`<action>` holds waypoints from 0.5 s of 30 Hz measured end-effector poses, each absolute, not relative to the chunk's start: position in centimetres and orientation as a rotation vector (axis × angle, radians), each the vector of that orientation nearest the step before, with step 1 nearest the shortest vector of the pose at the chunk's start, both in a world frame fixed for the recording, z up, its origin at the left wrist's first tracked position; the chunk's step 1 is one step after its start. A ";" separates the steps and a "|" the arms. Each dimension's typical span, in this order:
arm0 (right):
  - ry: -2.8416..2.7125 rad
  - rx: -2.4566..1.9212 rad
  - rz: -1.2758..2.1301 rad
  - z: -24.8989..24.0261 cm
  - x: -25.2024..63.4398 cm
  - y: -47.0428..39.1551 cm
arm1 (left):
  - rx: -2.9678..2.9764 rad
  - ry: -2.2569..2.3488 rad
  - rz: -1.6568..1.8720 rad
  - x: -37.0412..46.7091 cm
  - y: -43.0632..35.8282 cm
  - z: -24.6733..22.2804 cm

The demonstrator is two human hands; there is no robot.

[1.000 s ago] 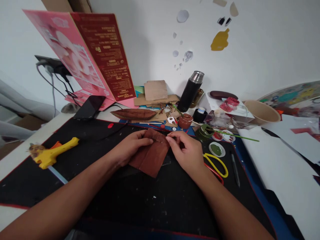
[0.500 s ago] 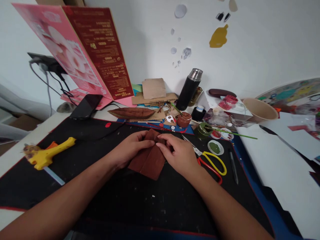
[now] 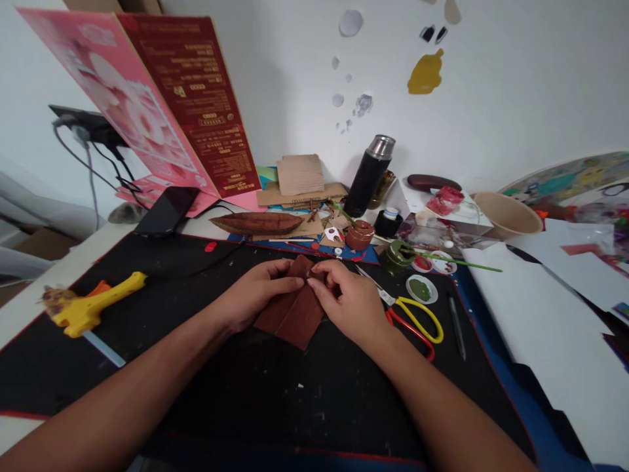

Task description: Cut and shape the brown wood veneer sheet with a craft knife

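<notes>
Right hand now sits closer to left hand, both pinching the brown sheet, probably to steady it.

Brown sheet, two-handed grip.
Left hand pinches its eleven o'clock, right hand its one; scissors lie at three, glue gun at nine.

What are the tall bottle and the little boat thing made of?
The bottle looks like metal: its top is shiny silver, its body dark black, maybe painted. The boat-shaped thing has streaky, dull reddish brown sides, so it could be wood or painted cardboard; I can't tell which.
</notes>
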State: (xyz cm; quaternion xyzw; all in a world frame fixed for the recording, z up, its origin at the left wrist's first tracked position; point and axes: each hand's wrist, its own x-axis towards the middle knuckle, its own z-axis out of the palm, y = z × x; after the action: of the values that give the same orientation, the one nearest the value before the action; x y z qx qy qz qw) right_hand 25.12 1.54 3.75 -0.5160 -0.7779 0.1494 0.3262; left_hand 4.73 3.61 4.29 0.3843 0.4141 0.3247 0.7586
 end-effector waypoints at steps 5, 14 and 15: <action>-2.007 -1.368 0.424 3.7 25.0 1.5 | 0.895 0.904 0.710 4.8 3.6 4.2; -1.982 -1.377 0.408 3.7 25.0 1.5 | 0.949 0.915 0.714 4.9 3.6 4.4; -1.981 -1.380 0.406 3.7 25.0 1.5 | 0.959 0.918 0.714 5.0 3.5 4.4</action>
State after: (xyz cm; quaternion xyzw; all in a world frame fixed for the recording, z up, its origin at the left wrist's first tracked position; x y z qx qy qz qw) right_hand 24.97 1.49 3.66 -0.5300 -0.7610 0.1560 0.3400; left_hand 4.98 3.55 4.39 0.4353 0.4168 0.3240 0.7293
